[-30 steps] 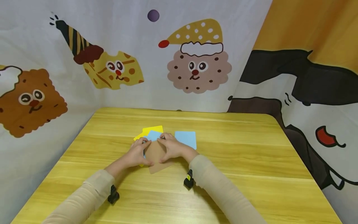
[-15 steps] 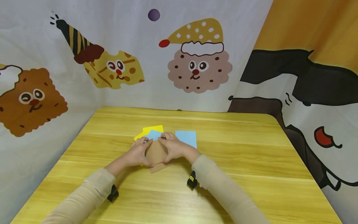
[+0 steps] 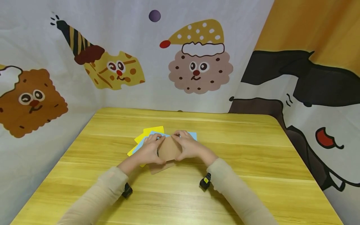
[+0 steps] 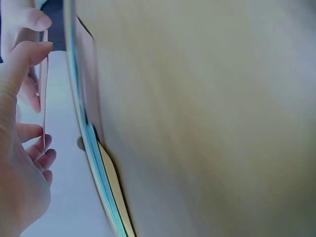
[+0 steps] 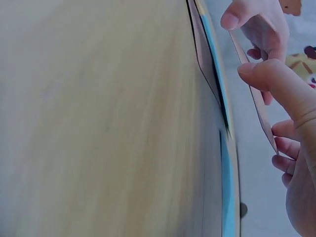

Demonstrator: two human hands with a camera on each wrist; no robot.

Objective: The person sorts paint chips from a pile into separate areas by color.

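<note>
The work with the cards looks under way rather than finished: one brown card (image 3: 169, 148) is off the surface (image 3: 239, 156) and in both hands, while the rest lie on the wood in a loose, overlapping spread. The left hand (image 3: 149, 152) pinches it along its left edge and the right hand (image 3: 192, 148) along its right, thumbs on the near side and fingers on the far; neither hand is free. Both wrist views show this card apart from the surface, seen nearly edge-on. Taking it up is done; setting it down is not, and how much handling remains cannot be told from here. By count, there are two brown pieces in sight — the held one and a lower brown card (image 3: 162, 167) lying flat just beneath, partly covered by the hands. Blue shows on either side of the hands, as a left blue card (image 3: 137, 148) over the yellow and a right blue card (image 3: 193, 135), so probably at least two. Yellow cards (image 3: 153, 129) peep out behind and to the left of the blue — more than one, judging by the stepped corners — but the overlap hides their exact number.
</note>
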